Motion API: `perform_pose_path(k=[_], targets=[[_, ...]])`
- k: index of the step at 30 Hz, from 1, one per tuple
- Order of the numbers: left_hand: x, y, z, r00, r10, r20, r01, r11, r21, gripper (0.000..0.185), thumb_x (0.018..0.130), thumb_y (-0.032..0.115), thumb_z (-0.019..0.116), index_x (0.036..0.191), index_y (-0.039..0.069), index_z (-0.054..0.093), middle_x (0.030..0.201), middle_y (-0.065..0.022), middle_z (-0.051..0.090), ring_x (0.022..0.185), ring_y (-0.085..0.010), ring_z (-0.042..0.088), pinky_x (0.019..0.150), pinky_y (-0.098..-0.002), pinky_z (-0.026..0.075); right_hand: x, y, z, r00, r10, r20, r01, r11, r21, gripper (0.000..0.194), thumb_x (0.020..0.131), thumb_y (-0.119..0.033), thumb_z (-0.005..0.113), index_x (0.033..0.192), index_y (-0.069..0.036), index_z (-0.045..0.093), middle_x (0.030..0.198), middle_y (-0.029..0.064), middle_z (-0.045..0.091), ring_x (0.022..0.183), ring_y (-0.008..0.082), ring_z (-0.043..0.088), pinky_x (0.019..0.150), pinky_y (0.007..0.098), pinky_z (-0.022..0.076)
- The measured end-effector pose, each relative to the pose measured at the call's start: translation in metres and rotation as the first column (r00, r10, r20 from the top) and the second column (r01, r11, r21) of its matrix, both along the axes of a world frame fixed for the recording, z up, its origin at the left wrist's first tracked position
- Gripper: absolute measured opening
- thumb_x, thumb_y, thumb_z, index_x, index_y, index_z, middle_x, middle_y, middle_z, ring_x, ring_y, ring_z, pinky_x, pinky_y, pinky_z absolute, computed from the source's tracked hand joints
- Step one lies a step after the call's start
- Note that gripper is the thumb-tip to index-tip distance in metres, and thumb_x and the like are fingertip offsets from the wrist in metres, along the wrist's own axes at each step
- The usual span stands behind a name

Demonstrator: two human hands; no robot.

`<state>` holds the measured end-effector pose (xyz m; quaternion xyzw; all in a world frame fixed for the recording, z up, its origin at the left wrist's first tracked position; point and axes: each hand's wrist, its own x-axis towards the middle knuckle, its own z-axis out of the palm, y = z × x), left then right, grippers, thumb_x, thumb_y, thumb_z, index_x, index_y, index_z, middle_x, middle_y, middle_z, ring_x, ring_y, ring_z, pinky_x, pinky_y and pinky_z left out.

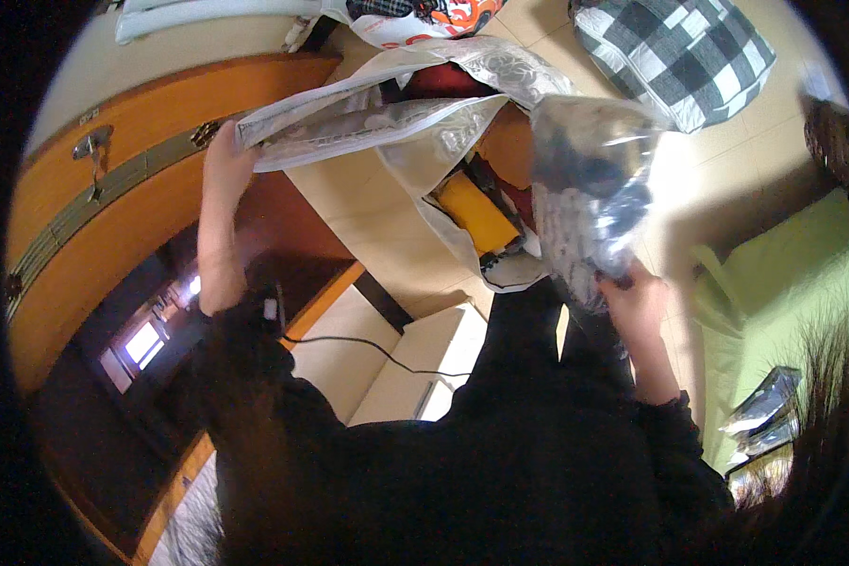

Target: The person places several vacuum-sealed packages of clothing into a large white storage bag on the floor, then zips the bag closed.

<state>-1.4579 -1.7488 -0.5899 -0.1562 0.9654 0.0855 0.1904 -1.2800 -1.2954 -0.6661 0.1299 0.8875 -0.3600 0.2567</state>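
Note:
In my left hand (230, 159) I grip the zippered edge of a large translucent white storage bag (368, 152), stretching its flap out to the left. The bag stands gaping on the floor before me. A yellow box-like item (475, 212), an orange-brown piece (507, 145) and something dark red (446, 81) show inside it. My right hand (637, 290) is closed on the lower end of a clear plastic bag (594, 191), held over the storage bag's right side. Dark and greyish soft contents, blurred, show through the clear plastic.
A checkered black-and-white fabric bundle (686, 56) sits on the tiled floor, upper right. At top stands a printed plastic bag (424, 21) with clothes. Green-covered furniture (785, 283) at right bears small plastic packets (764, 414). Left is a wooden door (177, 134); a black cable (368, 343) crosses below.

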Motion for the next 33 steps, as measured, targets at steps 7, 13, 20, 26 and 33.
perform_pose_path(k=[7,13,20,26,33], targets=[[0.032,0.012,-0.022,0.819,0.417,0.394,-0.539,0.325,0.777,0.032,0.082,0.014,0.052,0.111,0.001,0.049,0.105,-0.0071,0.056,0.093,-0.0164,0.055,0.079,-0.0281,0.044,-0.041,-0.009,-0.002,0.99,0.045,-0.133,-0.027,0.991,0.131,0.028,0.062,-0.019,0.068,0.084,-0.003,0.062,0.06,0.0167,0.057,0.056,0.031,0.058,0.053,0.0372,0.0459],[0.002,0.049,-0.001,0.881,0.378,0.285,-0.45,0.48,0.753,0.03,0.078,0.008,0.057,0.107,0.002,0.051,0.094,-0.0066,0.059,0.081,-0.0142,0.058,0.071,-0.0283,0.047,-0.058,-0.06,-0.025,0.924,0.313,-0.218,-0.331,0.943,-0.048,0.023,0.059,-0.016,0.065,0.079,-0.006,0.061,0.062,0.0166,0.057,0.059,0.0322,0.058,0.055,0.0386,0.0469],[-0.014,0.044,-0.004,0.912,0.302,0.277,-0.364,0.286,0.886,0.027,0.083,0.016,0.055,0.106,0.003,0.052,0.093,-0.0047,0.059,0.079,-0.0121,0.058,0.069,-0.0257,0.047,-0.022,-0.123,-0.031,0.945,0.324,-0.042,-0.31,0.849,-0.428,0.035,0.056,-0.015,0.067,0.089,-0.006,0.062,0.07,0.0166,0.059,0.065,0.0324,0.058,0.063,0.038,0.0459],[0.007,0.036,-0.013,0.867,0.305,0.393,-0.494,0.434,0.753,0.026,0.084,0.018,0.053,0.106,0.004,0.052,0.092,-0.0023,0.059,0.08,-0.0101,0.056,0.068,-0.0247,0.046,0.016,-0.144,-0.031,0.993,0.009,0.117,0.04,0.913,-0.405,0.035,0.06,-0.015,0.068,0.093,-0.004,0.061,0.069,0.0159,0.059,0.062,0.0284,0.058,0.059,0.0319,0.0449],[0.023,0.031,-0.018,0.91,0.127,0.394,-0.412,0.369,0.833,0.024,0.083,0.017,0.054,0.103,0.003,0.055,0.086,0.0006,0.059,0.073,-0.0082,0.055,0.065,-0.0228,0.045,0.012,-0.193,-0.11,0.94,-0.32,0.118,0.331,0.772,-0.543,0.028,0.07,-0.008,0.064,0.097,-0.003,0.059,0.079,0.0091,0.061,0.069,0.0174,0.056,0.066,0.0282,0.0429]])
